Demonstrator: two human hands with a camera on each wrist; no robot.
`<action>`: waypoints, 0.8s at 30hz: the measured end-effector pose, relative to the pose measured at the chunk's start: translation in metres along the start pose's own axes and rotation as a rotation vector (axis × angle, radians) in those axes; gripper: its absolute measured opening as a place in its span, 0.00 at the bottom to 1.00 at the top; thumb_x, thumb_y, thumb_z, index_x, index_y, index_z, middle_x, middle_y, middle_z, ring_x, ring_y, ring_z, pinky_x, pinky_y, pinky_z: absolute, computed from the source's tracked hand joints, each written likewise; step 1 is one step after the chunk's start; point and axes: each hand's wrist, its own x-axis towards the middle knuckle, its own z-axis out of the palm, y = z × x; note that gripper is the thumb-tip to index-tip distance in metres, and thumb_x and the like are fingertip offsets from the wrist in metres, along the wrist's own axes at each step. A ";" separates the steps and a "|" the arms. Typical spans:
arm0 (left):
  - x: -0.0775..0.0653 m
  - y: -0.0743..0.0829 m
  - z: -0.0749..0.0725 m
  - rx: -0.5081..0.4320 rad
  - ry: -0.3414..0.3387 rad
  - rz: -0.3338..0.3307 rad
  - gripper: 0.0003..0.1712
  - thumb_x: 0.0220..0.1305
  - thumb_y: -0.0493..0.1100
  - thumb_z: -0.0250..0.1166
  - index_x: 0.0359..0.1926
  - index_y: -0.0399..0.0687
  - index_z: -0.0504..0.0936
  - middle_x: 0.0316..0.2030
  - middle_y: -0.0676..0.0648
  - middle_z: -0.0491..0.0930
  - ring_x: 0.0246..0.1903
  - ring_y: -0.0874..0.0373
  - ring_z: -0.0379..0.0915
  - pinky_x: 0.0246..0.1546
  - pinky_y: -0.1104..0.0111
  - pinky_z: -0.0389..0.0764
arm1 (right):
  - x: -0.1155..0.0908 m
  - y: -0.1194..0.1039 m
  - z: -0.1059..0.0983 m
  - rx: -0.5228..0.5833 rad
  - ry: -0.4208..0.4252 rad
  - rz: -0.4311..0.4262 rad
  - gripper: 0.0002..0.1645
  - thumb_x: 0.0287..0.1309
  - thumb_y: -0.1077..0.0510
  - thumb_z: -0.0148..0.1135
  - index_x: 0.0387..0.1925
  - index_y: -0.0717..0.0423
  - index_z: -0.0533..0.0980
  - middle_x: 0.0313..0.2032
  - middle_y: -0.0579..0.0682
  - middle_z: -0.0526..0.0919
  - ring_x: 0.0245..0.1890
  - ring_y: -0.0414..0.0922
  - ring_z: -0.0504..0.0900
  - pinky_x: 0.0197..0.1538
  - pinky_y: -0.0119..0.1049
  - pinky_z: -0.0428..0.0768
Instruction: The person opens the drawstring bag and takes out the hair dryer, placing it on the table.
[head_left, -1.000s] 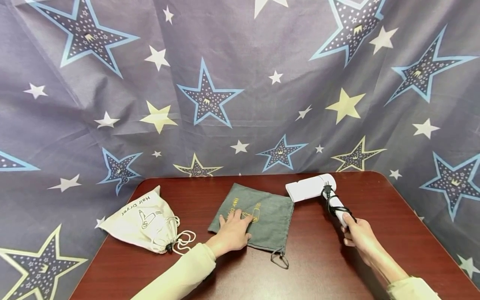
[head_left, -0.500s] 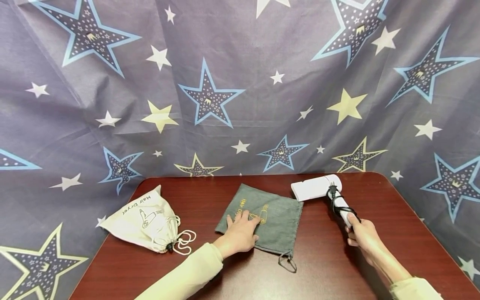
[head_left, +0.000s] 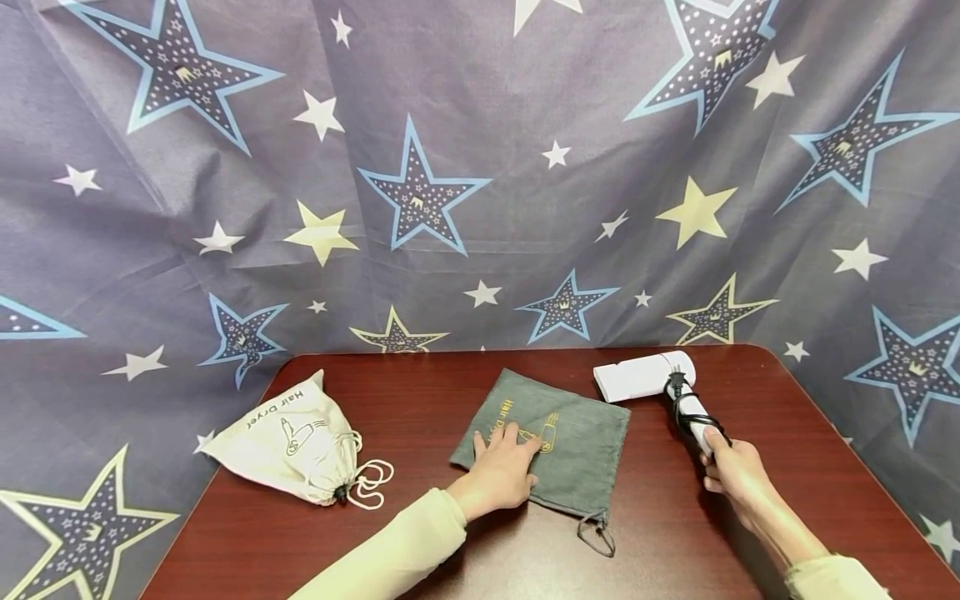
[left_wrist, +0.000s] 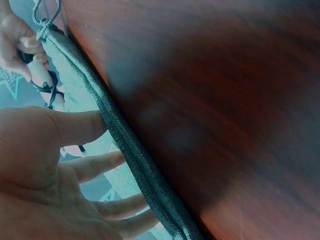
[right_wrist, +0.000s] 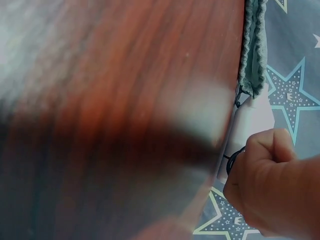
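My left hand (head_left: 501,473) rests on a flat grey drawstring bag (head_left: 579,467), its fingers spread over yellow "Hair Dryer" lettering and a dryer drawing. In the left wrist view the fingertips touch the cloth near the bag's edge (left_wrist: 140,167). The bag's cord loop (head_left: 597,535) hangs out at the near right corner. My right hand (head_left: 738,477) grips the handle of a white hair dryer (head_left: 641,377), with its black cord (head_left: 681,407) wound round the handle and the plug near the barrel. The dryer's nozzle points left, just beyond the bag.
A cream drawstring bag (head_left: 300,446), also marked "Hair Dryer", lies at the left with its white cord toward the middle. Both bags are on a dark red wooden table (head_left: 405,533). A star-patterned cloth (head_left: 465,100) hangs behind the table's far edge.
The grey bag has slid right across the table under my left hand. My right hand and the hair dryer have shifted slightly right as well. The cream bag has stayed put.
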 end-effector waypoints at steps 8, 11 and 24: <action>0.002 0.011 0.003 -0.002 0.007 0.004 0.32 0.68 0.49 0.73 0.71 0.57 0.78 0.66 0.37 0.69 0.72 0.35 0.60 0.66 0.29 0.58 | 0.002 0.002 -0.006 0.004 0.018 0.004 0.21 0.83 0.51 0.38 0.43 0.66 0.66 0.26 0.45 0.71 0.19 0.34 0.70 0.26 0.28 0.77; 0.004 0.013 0.005 -0.015 0.002 0.005 0.32 0.68 0.49 0.73 0.71 0.58 0.78 0.67 0.37 0.68 0.72 0.35 0.60 0.66 0.29 0.59 | 0.003 0.002 -0.008 0.007 0.020 0.003 0.20 0.83 0.51 0.38 0.42 0.65 0.66 0.25 0.45 0.71 0.19 0.34 0.70 0.26 0.28 0.77; 0.009 0.020 0.004 -0.028 -0.020 0.013 0.32 0.69 0.50 0.72 0.72 0.58 0.77 0.68 0.37 0.67 0.72 0.36 0.59 0.65 0.29 0.60 | 0.008 0.001 -0.013 0.006 0.018 0.002 0.21 0.83 0.51 0.37 0.44 0.67 0.65 0.26 0.45 0.71 0.18 0.34 0.70 0.26 0.27 0.77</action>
